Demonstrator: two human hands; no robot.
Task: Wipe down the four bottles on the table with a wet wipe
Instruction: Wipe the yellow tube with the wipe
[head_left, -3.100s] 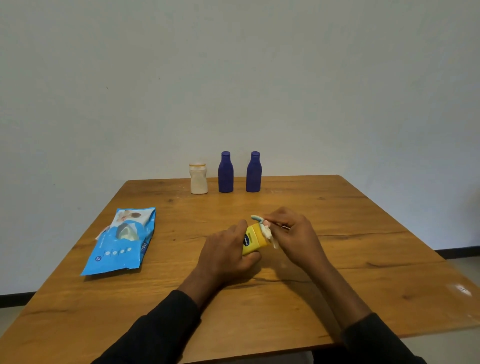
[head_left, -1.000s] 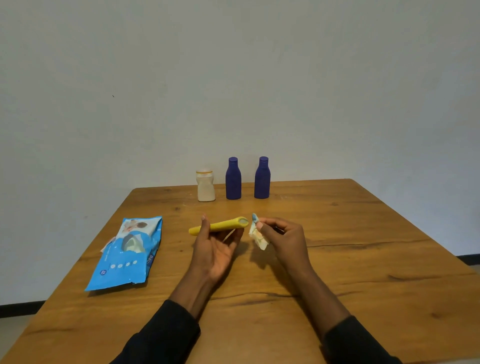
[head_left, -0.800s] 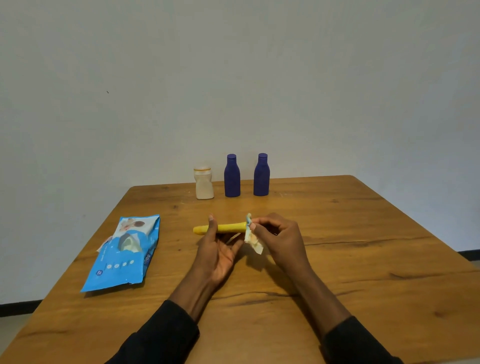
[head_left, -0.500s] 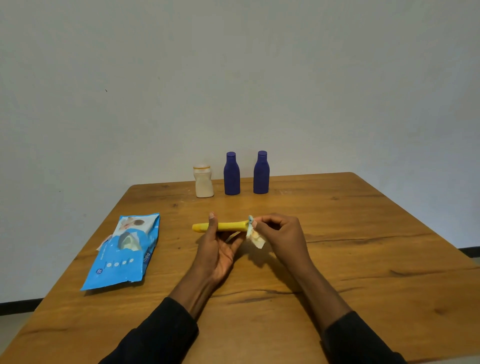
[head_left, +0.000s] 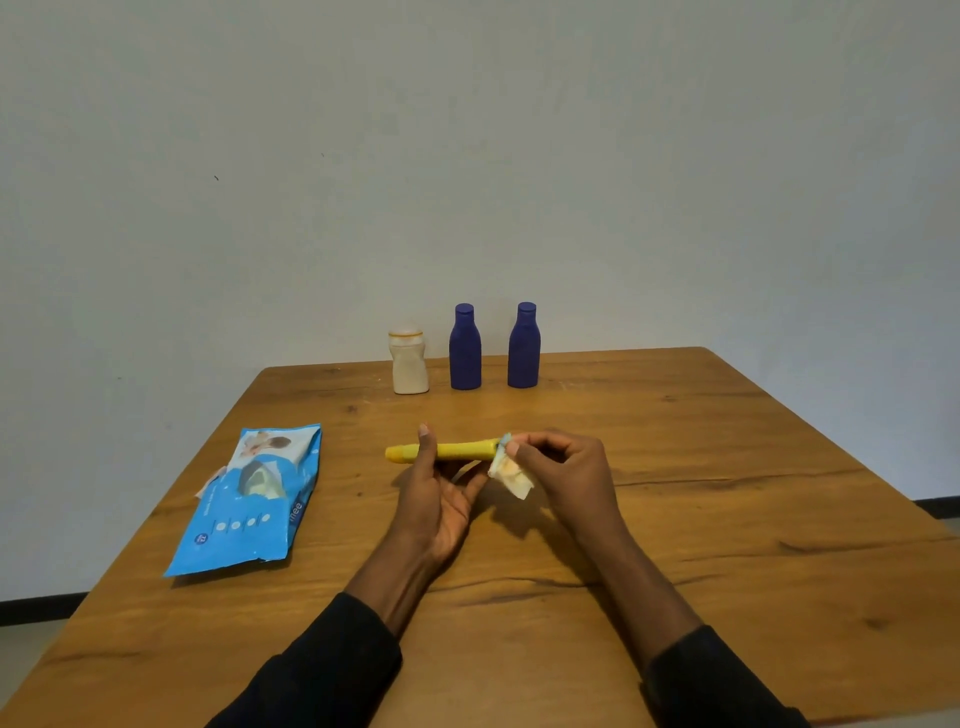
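Item: yellow bottle (head_left: 457, 451), held level just above table (head_left: 675, 519), near middle. Left hand (head_left: 441, 499) gripped its middle between finger and thumb; right hand (head_left: 563, 467) pinched wet wipe (head_left: 509, 473) against its right end. Judged light, stiff plastic, slippery once damp; best held mid-body, ends left free.

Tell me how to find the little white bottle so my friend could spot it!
Look at the wooden table, along its far edge by the grey wall, where three bottles stand in a row. The cream-white bottle is the leftmost. It is shorter and paler than its neighbours, the middle blue bottle and the right blue bottle.
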